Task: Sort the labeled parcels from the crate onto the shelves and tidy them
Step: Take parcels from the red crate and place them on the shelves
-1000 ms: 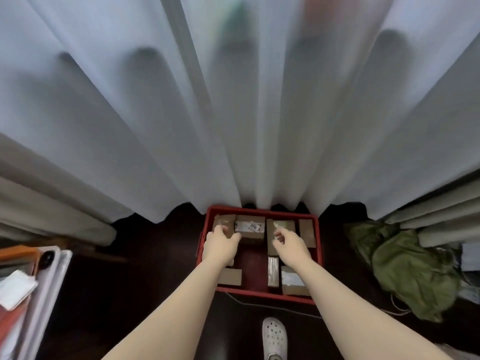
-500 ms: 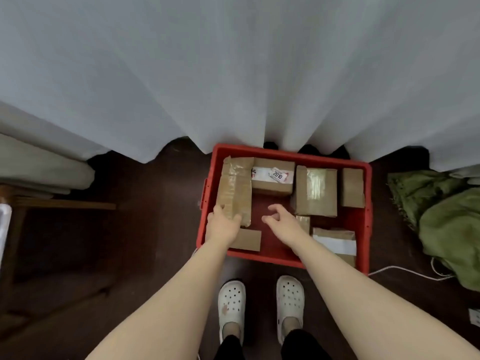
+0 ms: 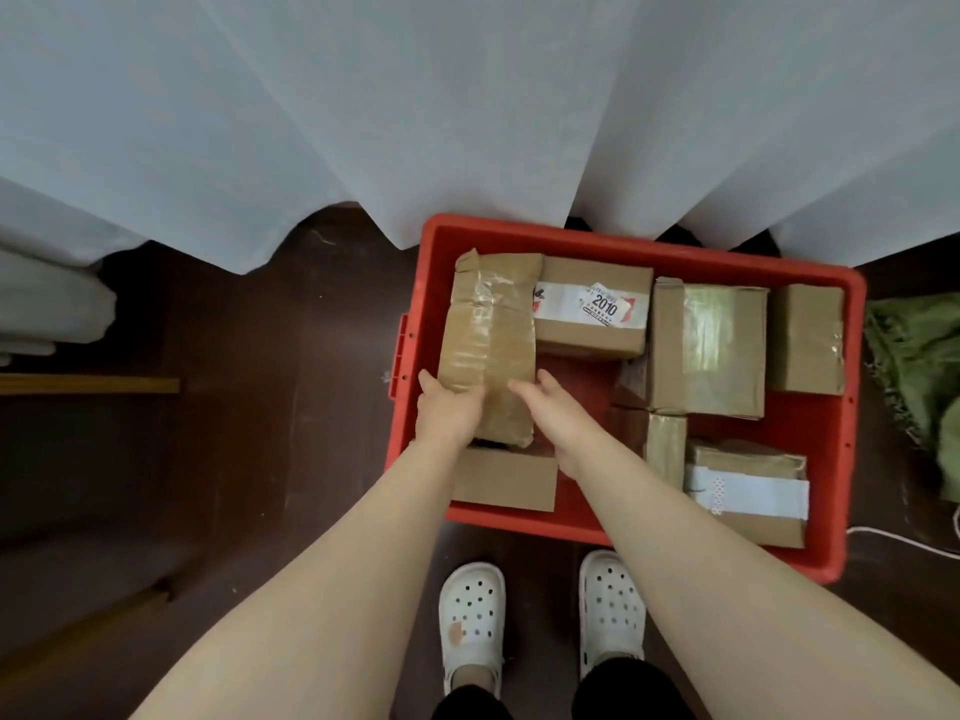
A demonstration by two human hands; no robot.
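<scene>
A red crate [image 3: 649, 241] stands on the dark floor and holds several brown cardboard parcels. A long taped parcel [image 3: 488, 324] lies along its left side, its near end raised over a flat box [image 3: 504, 480]. My left hand [image 3: 449, 415] grips that near end, thumb on the left edge. My right hand [image 3: 558, 420] touches the parcel's right side with straight fingers. Beside it sits a parcel with a "2010" label [image 3: 592, 309]. Further right are a shiny taped parcel [image 3: 709, 345], a small box [image 3: 805, 337] and a white-labelled parcel [image 3: 748, 491].
A white curtain [image 3: 467, 122] hangs right behind the crate, touching its far rim. A green cloth [image 3: 919, 366] and a white cable [image 3: 904, 537] lie right of the crate. My white clogs [image 3: 470, 610] stand just before it. A wooden bar [image 3: 88, 384] is at the left.
The view has dropped and closed in on the crate. My right hand moved left from the crate's middle to the long parcel. My left hand stayed on that parcel's near end.
</scene>
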